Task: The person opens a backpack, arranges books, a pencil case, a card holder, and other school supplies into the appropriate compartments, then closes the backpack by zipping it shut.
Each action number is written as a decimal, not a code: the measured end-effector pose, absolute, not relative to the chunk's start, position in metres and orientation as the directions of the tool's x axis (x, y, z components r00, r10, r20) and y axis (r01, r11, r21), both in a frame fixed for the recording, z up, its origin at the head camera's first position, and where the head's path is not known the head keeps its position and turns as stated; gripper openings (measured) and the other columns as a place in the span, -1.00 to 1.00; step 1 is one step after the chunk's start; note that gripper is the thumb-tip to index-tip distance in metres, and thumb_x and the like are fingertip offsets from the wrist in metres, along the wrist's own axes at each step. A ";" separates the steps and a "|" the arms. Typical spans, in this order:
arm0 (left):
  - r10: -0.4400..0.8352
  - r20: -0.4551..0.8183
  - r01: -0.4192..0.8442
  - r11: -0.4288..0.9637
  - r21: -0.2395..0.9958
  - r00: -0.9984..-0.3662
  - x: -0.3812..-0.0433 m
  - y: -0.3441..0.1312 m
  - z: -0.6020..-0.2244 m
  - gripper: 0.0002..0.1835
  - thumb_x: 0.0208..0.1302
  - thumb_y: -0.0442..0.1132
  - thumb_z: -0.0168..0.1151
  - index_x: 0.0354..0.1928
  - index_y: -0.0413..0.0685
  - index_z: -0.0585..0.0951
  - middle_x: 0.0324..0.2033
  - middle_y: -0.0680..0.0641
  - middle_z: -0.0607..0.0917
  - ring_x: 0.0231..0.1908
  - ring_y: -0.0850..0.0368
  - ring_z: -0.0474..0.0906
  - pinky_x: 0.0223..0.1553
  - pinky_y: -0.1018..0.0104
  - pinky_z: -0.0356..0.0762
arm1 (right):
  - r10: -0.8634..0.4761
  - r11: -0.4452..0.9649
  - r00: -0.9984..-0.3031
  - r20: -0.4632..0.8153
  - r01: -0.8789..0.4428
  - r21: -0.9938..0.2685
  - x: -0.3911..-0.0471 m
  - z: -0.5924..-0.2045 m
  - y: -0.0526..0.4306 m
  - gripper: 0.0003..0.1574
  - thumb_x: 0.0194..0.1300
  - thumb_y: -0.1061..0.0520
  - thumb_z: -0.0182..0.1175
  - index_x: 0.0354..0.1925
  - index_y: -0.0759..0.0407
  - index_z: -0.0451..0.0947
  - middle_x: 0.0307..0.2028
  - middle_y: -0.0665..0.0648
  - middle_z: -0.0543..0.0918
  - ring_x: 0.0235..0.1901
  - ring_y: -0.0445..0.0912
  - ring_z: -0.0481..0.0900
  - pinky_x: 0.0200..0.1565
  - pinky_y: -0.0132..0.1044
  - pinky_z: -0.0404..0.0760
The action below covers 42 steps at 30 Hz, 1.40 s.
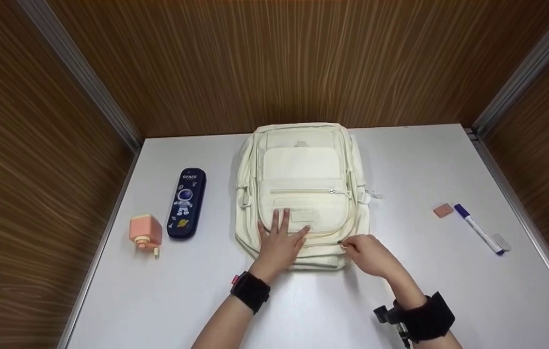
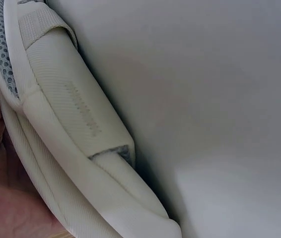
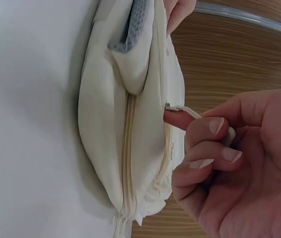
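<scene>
A cream backpack (image 1: pixel 302 165) lies flat on the white table, front pocket side up. My left hand (image 1: pixel 277 247) rests on its lower front with fingers spread, pressing the fabric below the pocket zipper. At the bag's lower right corner my right hand (image 1: pixel 369 254) pinches a zipper pull. In the right wrist view the pull's cord (image 3: pixel 187 111) runs between the thumb and curled fingers of the right hand (image 3: pixel 240 163). The left wrist view shows the bag's padded edge (image 2: pixel 81 109) with part of the left hand (image 2: pixel 6 188) beside it.
Left of the bag lie a navy pencil case (image 1: pixel 186 203) with an astronaut print and a pink pencil sharpener (image 1: pixel 145 230) with a crank. To the right are a small pinkish-brown block (image 1: pixel 443 210) and a white marker (image 1: pixel 479 230) with a blue cap. Wood-grain panels (image 1: pixel 274 63) border the table (image 1: pixel 410 160).
</scene>
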State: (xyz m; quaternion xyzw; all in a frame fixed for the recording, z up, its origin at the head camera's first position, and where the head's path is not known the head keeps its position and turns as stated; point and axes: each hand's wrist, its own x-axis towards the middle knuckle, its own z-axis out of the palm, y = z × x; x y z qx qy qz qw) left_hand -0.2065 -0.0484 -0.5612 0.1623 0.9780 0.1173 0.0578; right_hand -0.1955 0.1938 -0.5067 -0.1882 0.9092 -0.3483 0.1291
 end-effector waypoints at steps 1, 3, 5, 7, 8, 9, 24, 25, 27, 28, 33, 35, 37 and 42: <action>0.330 -0.076 0.303 0.921 0.246 -0.941 -0.207 -0.049 -0.561 -0.56 0.54 0.15 -0.21 0.38 0.56 0.35 0.50 -0.24 -0.08 0.46 -0.30 -0.27 0.21 -0.53 -0.20 | -0.431 0.680 -0.895 -0.114 -0.239 -0.693 -0.194 -0.507 0.189 -0.78 0.38 0.33 0.07 -0.28 0.31 0.67 -0.52 0.00 0.57 -0.61 -0.23 0.32 -0.48 -0.33 0.37; 0.328 -0.076 0.302 0.923 0.239 -0.942 -0.207 -0.049 -0.560 -0.56 0.54 0.16 -0.22 0.38 0.56 0.35 0.50 -0.24 -0.08 0.46 -0.30 -0.26 0.22 -0.53 -0.20 | -0.426 0.669 -0.895 -0.133 -0.212 -0.712 -0.193 -0.507 0.180 -0.78 0.38 0.34 0.08 -0.20 0.38 0.66 -0.50 0.04 0.59 -0.61 -0.22 0.34 -0.49 -0.34 0.38; 0.325 -0.073 0.301 0.925 0.231 -0.943 -0.206 -0.049 -0.560 -0.56 0.54 0.16 -0.22 0.38 0.57 0.35 0.50 -0.24 -0.06 0.47 -0.29 -0.25 0.22 -0.52 -0.19 | -0.424 0.664 -0.894 -0.146 -0.197 -0.721 -0.192 -0.507 0.171 -0.78 0.38 0.35 0.07 -0.17 0.41 0.65 -0.55 0.02 0.55 -0.62 -0.22 0.34 -0.52 -0.36 0.37; 0.322 -0.066 0.300 0.927 0.224 -0.944 -0.205 -0.049 -0.559 -0.56 0.53 0.16 -0.19 0.37 0.56 0.36 0.50 -0.24 -0.04 0.47 -0.29 -0.23 0.22 -0.52 -0.17 | -0.431 0.660 -0.891 -0.143 -0.203 -0.724 -0.191 -0.508 0.163 -0.78 0.38 0.35 0.08 -0.15 0.42 0.65 -0.54 0.03 0.57 -0.63 -0.23 0.35 -0.54 -0.36 0.37; 0.320 -0.066 0.299 0.929 0.220 -0.945 -0.205 -0.049 -0.558 -0.57 0.53 0.16 -0.19 0.37 0.57 0.37 0.50 -0.24 -0.03 0.47 -0.28 -0.22 0.22 -0.52 -0.18 | -0.438 0.657 -0.889 -0.134 -0.215 -0.723 -0.190 -0.509 0.161 -0.79 0.37 0.35 0.08 -0.17 0.41 0.65 -0.55 0.01 0.55 -0.64 -0.24 0.34 -0.55 -0.37 0.36; 0.318 -0.059 0.298 0.929 0.220 -0.946 -0.204 -0.049 -0.558 -0.57 0.52 0.16 -0.17 0.36 0.56 0.38 0.50 -0.24 -0.02 0.47 -0.28 -0.20 0.22 -0.52 -0.18 | -0.445 0.654 -0.887 -0.123 -0.228 -0.721 -0.190 -0.510 0.158 -0.80 0.37 0.35 0.09 -0.21 0.39 0.66 -0.57 -0.01 0.53 -0.65 -0.25 0.33 -0.56 -0.37 0.35; 0.201 0.161 0.257 0.764 0.592 -0.966 -0.194 -0.025 -0.538 -0.63 0.34 -0.09 0.26 -0.65 0.04 0.56 -0.70 0.14 0.52 -0.66 0.23 0.44 -0.58 0.33 0.36 | -0.447 0.637 -0.891 -0.078 -0.256 -0.727 -0.181 -0.514 0.154 -0.78 0.25 0.33 0.22 -0.52 0.14 0.53 -0.66 -0.12 0.42 -0.68 -0.30 0.33 -0.61 -0.40 0.33; 0.196 0.092 0.209 0.753 0.623 -0.976 -0.195 -0.024 -0.536 -0.59 0.36 -0.06 0.23 -0.69 0.04 0.54 -0.74 0.16 0.48 -0.70 0.25 0.40 -0.63 0.34 0.31 | -0.448 0.629 -0.891 -0.074 -0.255 -0.734 -0.181 -0.514 0.153 -0.75 0.25 0.33 0.22 -0.54 0.12 0.51 -0.68 -0.14 0.39 -0.69 -0.30 0.33 -0.62 -0.40 0.32; 0.192 -0.027 0.125 0.735 0.666 -0.981 -0.197 -0.021 -0.534 -0.54 0.38 0.00 0.21 -0.72 0.05 0.53 -0.77 0.17 0.44 -0.73 0.26 0.34 -0.66 0.35 0.25 | -0.449 0.613 -0.891 -0.070 -0.250 -0.750 -0.180 -0.516 0.152 -0.74 0.25 0.33 0.22 -0.54 0.10 0.51 -0.69 -0.15 0.41 -0.70 -0.30 0.36 -0.62 -0.40 0.34; 0.193 -0.070 0.095 0.728 0.679 -0.979 -0.198 -0.020 -0.532 -0.53 0.37 0.02 0.21 -0.72 0.05 0.54 -0.78 0.18 0.43 -0.74 0.26 0.32 -0.67 0.35 0.23 | -0.448 0.601 -0.891 -0.074 -0.239 -0.763 -0.179 -0.516 0.151 -0.77 0.25 0.33 0.23 -0.51 0.10 0.55 -0.68 -0.13 0.46 -0.70 -0.29 0.40 -0.62 -0.39 0.37; 0.223 -0.161 0.054 0.726 0.686 -0.961 -0.202 -0.018 -0.531 -0.62 0.33 0.02 0.25 -0.62 0.04 0.67 -0.74 0.19 0.50 -0.71 0.28 0.34 -0.65 0.37 0.25 | -0.503 0.516 -0.857 -0.113 -0.192 -0.835 -0.178 -0.518 0.149 -0.89 0.31 0.31 0.20 -0.24 0.26 0.67 -0.56 0.05 0.63 -0.60 -0.23 0.51 -0.53 -0.37 0.48; 0.242 -0.163 0.071 0.735 0.674 -0.957 -0.203 -0.017 -0.531 -0.70 0.30 -0.04 0.28 -0.56 0.04 0.71 -0.68 0.19 0.57 -0.67 0.29 0.39 -0.61 0.37 0.31 | -0.526 0.495 -0.842 -0.122 -0.186 -0.848 -0.178 -0.517 0.150 -0.84 0.33 0.30 0.18 -0.17 0.28 0.68 -0.50 0.09 0.66 -0.56 -0.19 0.54 -0.50 -0.37 0.50; 0.261 -0.165 0.087 0.740 0.667 -0.951 -0.204 -0.017 -0.532 -0.77 0.27 -0.07 0.32 -0.50 0.04 0.74 -0.62 0.18 0.63 -0.62 0.30 0.44 -0.56 0.38 0.37 | -0.523 0.504 -0.844 -0.117 -0.196 -0.841 -0.180 -0.516 0.153 -0.83 0.34 0.30 0.18 -0.16 0.27 0.69 -0.47 0.10 0.67 -0.54 -0.18 0.55 -0.48 -0.36 0.50; 0.303 -0.183 0.099 0.721 0.686 -0.935 -0.204 -0.020 -0.534 -0.82 0.21 -0.06 0.40 -0.42 0.01 0.75 -0.63 0.19 0.63 -0.64 0.33 0.48 -0.52 0.40 0.42 | -0.371 0.649 -0.928 0.037 -0.288 -0.704 -0.189 -0.517 0.162 -0.81 0.21 0.38 0.28 -0.19 0.26 0.71 -0.32 0.09 0.70 -0.40 -0.11 0.59 -0.35 -0.26 0.56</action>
